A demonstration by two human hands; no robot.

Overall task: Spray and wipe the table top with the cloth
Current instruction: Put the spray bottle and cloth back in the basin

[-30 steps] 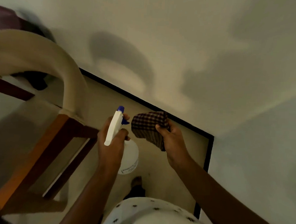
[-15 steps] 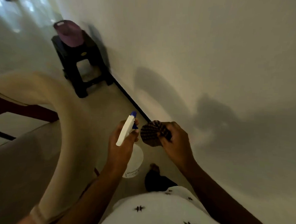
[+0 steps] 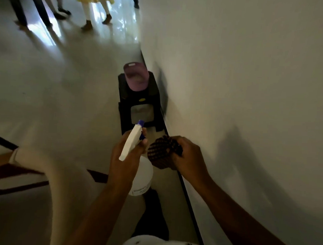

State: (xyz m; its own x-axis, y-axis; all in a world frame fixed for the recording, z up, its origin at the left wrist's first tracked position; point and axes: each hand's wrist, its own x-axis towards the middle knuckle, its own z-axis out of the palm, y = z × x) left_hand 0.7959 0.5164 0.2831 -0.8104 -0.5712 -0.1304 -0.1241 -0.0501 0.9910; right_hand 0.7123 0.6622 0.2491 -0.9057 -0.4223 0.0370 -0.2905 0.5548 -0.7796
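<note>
My left hand grips a white spray bottle by its neck; the white trigger head with a blue nozzle points up and away. My right hand holds a bunched dark checked cloth just to the right of the bottle, almost touching it. Both hands are in front of my body, above the floor beside a white wall. No table top shows in this view.
A low black stool with a purple cap on it stands ahead against the wall. A cream curved chair back and dark wooden frame are at lower left. Several people's legs stand far ahead on the shiny floor.
The view has swung up and along the wall: the stool moved to the centre and people's legs came into sight. Both hands keep their hold on bottle and cloth.
</note>
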